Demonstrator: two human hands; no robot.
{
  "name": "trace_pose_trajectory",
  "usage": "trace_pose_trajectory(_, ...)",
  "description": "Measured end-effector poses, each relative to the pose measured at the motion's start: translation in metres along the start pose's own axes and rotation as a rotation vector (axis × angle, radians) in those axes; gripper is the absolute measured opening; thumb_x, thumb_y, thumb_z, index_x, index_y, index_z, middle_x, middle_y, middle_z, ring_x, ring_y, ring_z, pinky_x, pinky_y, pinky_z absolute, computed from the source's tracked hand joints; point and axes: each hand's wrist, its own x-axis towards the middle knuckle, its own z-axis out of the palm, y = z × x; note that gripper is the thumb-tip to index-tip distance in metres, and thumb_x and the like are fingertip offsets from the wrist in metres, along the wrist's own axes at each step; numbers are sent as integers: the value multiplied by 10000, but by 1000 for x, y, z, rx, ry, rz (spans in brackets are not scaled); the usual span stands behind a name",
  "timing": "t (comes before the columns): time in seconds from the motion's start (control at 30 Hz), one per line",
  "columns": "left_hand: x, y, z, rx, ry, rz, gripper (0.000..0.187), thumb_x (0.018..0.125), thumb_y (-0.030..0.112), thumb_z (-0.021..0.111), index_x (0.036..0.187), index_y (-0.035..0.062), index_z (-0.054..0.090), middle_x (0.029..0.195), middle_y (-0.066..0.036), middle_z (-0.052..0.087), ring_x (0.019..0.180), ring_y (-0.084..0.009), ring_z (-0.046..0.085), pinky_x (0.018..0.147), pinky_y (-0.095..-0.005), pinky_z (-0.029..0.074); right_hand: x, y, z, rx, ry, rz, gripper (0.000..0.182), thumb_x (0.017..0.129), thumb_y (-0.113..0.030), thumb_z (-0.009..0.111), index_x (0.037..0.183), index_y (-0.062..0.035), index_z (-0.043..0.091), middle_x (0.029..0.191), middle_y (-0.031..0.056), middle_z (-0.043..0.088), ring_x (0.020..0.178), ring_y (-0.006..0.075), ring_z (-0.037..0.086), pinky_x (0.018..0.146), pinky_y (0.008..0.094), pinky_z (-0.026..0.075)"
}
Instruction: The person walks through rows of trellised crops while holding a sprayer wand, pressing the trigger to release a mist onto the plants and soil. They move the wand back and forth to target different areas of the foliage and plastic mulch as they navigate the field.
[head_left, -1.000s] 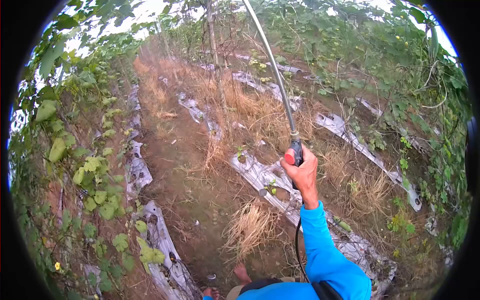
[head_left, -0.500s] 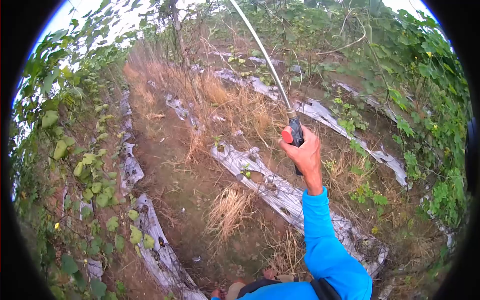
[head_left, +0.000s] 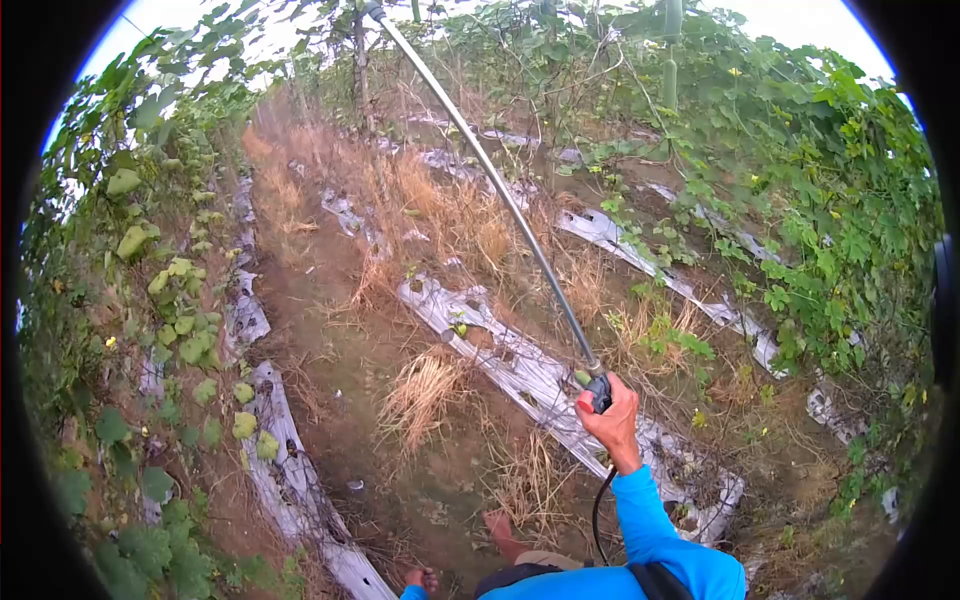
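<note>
Head view shows my right hand (head_left: pixel 610 420) clamped on the black grip of a long grey metal spray lance (head_left: pixel 490 180), which slants up far left over dry grass and silver plastic mulch strips (head_left: pixel 520 370). My left hand is out of sight.

Sprayer lance (head_left: pixel 490 185): pale grey metal tube, black handle w/ red knob. Hose (head_left: pixel 597 510) black. Sleeve (head_left: pixel 650 525) bright blue. Mulch sheets (head_left: pixel 520 365) silver-grey, mottled w/ dirt. Dry grass (head_left: pixel 420 390) straw-yellow. Soil path (head_left: pixel 330 340) reddish-brown. Vines (head_left: pixel 820 200) green, few yellow flowers.
</note>
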Motion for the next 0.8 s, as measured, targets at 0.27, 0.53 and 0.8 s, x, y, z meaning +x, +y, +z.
trace_pose_trajectory(0.27, -67, -158, 6, 83, -44, -201, 256, 860, 331, 459, 875, 105, 577, 732, -105, 633, 588, -285, 593, 512, -456, 463, -92, 65, -116, -82, 54, 68, 290, 619, -180, 736, 755, -25, 532, 657, 111, 549, 569, 279, 503, 554, 351, 415)
trace_pose_trajectory(0.53, -123, -253, 20, 45, 76, -143, 264, 864, 341, 459, 876, 104, 576, 730, -105, 631, 591, -281, 594, 516, -458, 464, -183, 81, -174, 269, -70, 338, 232, 622, -114, 709, 676, -47, 493, 596, 6, 486, 551, 130, 457, 542, 298, 387)
trace_pose_trajectory(0.8, -172, -323, 68, -163, 182, 29, 198, 838, 248, 476, 853, 96, 602, 731, -92, 612, 541, -224, 563, 470, -379, 430, -202, 85, -265, 736, -402, 419, 229, 622, -110, 699, 700, -65, 489, 574, -3, 467, 508, 92, 457, 478, 258, 374)
